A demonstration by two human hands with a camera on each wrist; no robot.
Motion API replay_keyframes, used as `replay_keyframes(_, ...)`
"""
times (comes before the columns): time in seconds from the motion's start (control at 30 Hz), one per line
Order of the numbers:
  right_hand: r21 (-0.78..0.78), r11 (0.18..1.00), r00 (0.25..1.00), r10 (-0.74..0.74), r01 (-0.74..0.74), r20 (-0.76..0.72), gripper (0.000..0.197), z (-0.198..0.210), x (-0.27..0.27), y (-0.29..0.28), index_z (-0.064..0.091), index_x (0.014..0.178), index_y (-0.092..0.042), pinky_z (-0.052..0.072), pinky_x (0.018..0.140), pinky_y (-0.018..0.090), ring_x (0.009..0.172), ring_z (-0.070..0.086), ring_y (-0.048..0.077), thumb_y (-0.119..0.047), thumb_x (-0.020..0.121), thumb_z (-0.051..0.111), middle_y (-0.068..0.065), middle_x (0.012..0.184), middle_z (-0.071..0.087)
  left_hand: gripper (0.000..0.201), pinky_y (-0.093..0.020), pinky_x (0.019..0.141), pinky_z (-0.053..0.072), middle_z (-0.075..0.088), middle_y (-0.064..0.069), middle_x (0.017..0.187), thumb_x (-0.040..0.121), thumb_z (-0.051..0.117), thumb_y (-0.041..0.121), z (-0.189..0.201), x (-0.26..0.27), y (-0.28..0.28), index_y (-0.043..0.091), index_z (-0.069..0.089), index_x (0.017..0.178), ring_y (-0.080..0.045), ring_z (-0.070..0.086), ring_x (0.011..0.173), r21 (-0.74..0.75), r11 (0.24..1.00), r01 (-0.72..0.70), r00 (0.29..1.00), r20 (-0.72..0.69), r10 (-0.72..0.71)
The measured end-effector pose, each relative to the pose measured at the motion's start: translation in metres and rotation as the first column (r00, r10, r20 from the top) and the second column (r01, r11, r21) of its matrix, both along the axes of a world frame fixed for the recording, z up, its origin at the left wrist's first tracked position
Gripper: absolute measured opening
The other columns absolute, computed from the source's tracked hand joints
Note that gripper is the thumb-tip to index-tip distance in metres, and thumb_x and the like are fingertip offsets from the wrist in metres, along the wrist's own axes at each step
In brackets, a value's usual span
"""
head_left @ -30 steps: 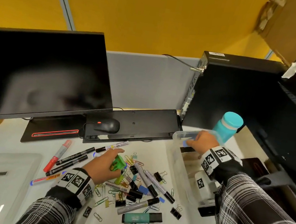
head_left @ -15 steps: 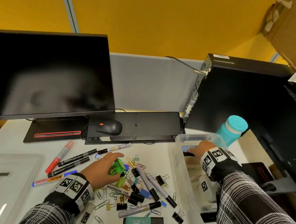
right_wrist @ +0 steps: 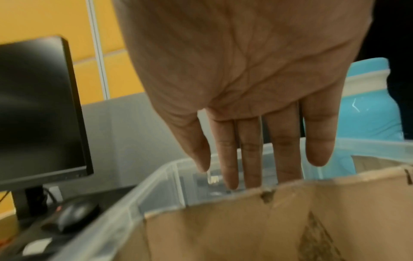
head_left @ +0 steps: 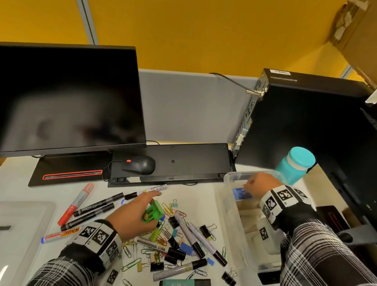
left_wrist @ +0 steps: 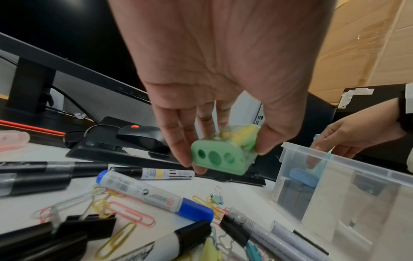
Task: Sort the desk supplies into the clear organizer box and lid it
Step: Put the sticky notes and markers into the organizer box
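My left hand (head_left: pixel 135 215) hovers just above the pile of supplies and pinches a green pencil sharpener (head_left: pixel 153 213) between thumb and fingers; the left wrist view shows the sharpener (left_wrist: pixel 223 155) and its three holes clear of the desk. The clear organizer box (head_left: pixel 226 210) stands at the right, with cardboard dividers (right_wrist: pixel 245 229) inside. Straight-fingered and empty, my right hand (head_left: pixel 257 183) reaches into the box's far end. A blue eraser (head_left: pixel 242 194) lies in that far compartment under the fingers. The clear lid (head_left: pixel 18 211) with a black handle lies at the far left.
Markers (head_left: pixel 76 203), a teal highlighter (head_left: pixel 185 285), binder clips and paper clips (head_left: pixel 169 208) are scattered between lid and box. Behind them stand a monitor (head_left: pixel 51 100), a mouse (head_left: pixel 140 164) on a black keyboard, a computer tower (head_left: pixel 305 122) and a teal bottle (head_left: pixel 296 165).
My right hand has dropped from the box's rim into its far end and let go of the blue eraser, which now lies inside. My left hand keeps hold of the green sharpener.
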State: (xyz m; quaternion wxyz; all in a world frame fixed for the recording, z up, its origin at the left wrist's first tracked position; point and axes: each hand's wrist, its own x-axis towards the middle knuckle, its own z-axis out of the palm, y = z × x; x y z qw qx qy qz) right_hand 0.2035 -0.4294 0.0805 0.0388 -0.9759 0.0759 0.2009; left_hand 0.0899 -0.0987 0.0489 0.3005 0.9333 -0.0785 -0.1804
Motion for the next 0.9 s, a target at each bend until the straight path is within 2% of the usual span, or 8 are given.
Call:
replay_keyframes(0.17,0.306,0.952,0.984,-0.078,0.026,0.16,0.02,0.016,-0.016,-0.017,0.066,0.097,-0.014,0.049,0.08,0.03,0.086,0.061,0.017,-0.03,0.092,0.054,0.005,0.095,0.067,0.077,-0.016,0.062,0.05,0.046,0.015,0.12,0.082,0.065,0.039,0.023,0.01,-0.033,0.037,0.019,0.143,-0.001,0.06,0.076,-0.077,0.997,-0.01,0.996,0.091,0.017)
replay_keyframes(0.27,0.435,0.899,0.979,-0.048,-0.043,0.197,0.017,0.026,-0.027,-0.02,0.067,0.093,-0.016,0.051,0.079,0.03,0.084,0.062,0.016,-0.029,0.091,0.056,0.004,0.091,0.067,0.079,-0.01,0.06,0.044,0.048,0.016,0.123,0.082,0.066,0.039,0.038,0.014,-0.067,0.034,0.017,0.144,0.003,0.058,0.076,-0.132,0.991,0.015,0.989,0.149,0.005)
replay_keyframes(0.4,0.757,0.653,0.999,0.003,-0.034,0.042,0.024,0.041,-0.046,-0.009,0.068,0.093,-0.015,0.053,0.073,0.027,0.082,0.068,0.016,-0.037,0.088,0.06,0.001,0.088,0.07,0.079,-0.027,0.083,0.054,0.052,0.015,0.125,0.081,0.066,0.041,0.05,0.018,-0.12,0.04,0.016,0.142,-0.003,0.059,0.094,-0.205,0.977,0.053,0.97,0.242,-0.002)
replay_keyframes(0.57,0.898,0.417,0.98,0.071,0.142,-0.188,0.012,0.045,-0.055,-0.011,0.063,0.096,-0.011,0.057,0.077,0.033,0.085,0.071,0.022,-0.02,0.091,0.058,0.01,0.096,0.073,0.075,-0.029,0.089,0.051,0.053,0.009,0.129,0.08,0.065,0.039,0.054,0.027,-0.171,0.035,0.023,0.142,-0.008,0.056,0.107,-0.243,0.965,0.094,0.938,0.346,-0.004)
replay_keyframes(0.63,0.877,0.468,0.99,0.024,0.11,-0.137,0.007,0.042,-0.047,-0.025,0.062,0.095,-0.014,0.056,0.086,0.042,0.088,0.071,0.024,-0.019,0.09,0.06,0.01,0.097,0.072,0.071,-0.028,0.094,0.046,0.049,0.007,0.134,0.083,0.064,0.038,0.048,0.029,-0.18,0.032,0.024,0.142,-0.01,0.051,0.116,-0.231,0.969,0.09,0.934,0.358,-0.001)
replay_keyframes(0.7,0.786,0.614,0.997,-0.077,0.068,-0.027,0.01,0.039,-0.037,-0.043,0.059,0.097,-0.014,0.054,0.088,0.044,0.09,0.068,0.025,-0.021,0.09,0.06,0.009,0.099,0.069,0.069,-0.029,0.102,0.038,0.039,0.004,0.143,0.086,0.06,0.039,0.036,0.032,-0.184,0.028,0.023,0.144,-0.014,0.041,0.127,-0.143,0.985,0.102,0.932,0.36,-0.044)
replay_keyframes(0.8,0.455,0.89,0.972,-0.143,0.044,0.186,0.023,0.037,-0.026,-0.061,0.053,0.109,-0.011,0.048,0.082,0.034,0.091,0.059,0.025,-0.023,0.09,0.057,0.009,0.099,0.06,0.074,-0.037,0.115,0.024,0.011,0.003,0.158,0.091,0.049,0.049,0.011,0.035,-0.185,0.023,0.012,0.149,-0.017,0.016,0.143,0.033,0.988,0.149,0.942,0.299,-0.152)
replay_keyframes(0.9,0.174,0.984,0.986,-0.048,0.02,0.161,0.031,0.021,-0.011,-0.062,0.054,0.113,-0.006,0.045,0.082,0.035,0.1,0.059,0.032,-0.025,0.089,0.056,0.016,0.109,0.061,0.076,-0.04,0.118,0.019,-0.003,0.005,0.159,0.091,0.034,0.06,-0.009,0.033,-0.186,0.022,0.008,0.15,-0.016,0.005,0.146,0.059,0.981,0.185,0.939,0.283,-0.194)
